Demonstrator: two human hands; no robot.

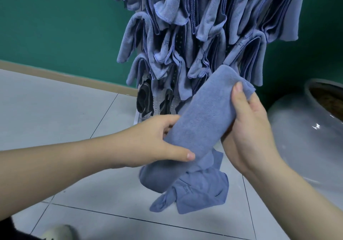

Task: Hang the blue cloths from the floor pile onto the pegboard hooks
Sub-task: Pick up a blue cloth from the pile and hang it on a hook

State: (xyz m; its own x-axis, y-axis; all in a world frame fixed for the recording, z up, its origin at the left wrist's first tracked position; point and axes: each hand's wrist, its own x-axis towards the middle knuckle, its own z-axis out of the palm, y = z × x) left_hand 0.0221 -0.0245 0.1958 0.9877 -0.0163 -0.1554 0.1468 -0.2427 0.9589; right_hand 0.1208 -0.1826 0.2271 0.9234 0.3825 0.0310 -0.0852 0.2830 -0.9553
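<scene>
Both hands — left hand [159, 139], right hand [248, 128] — grip a folded blue microfibre cloth [202, 113] above the floor pile [194, 189]; next, seemingly, a free hook on the crowded pegboard [157, 102] at twelve o'clock.

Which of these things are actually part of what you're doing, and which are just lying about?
Part of the job: held cloth, left hand, right hand, floor pile, hung cloths, pegboard.

Just there: grey pot, green wall.
</scene>
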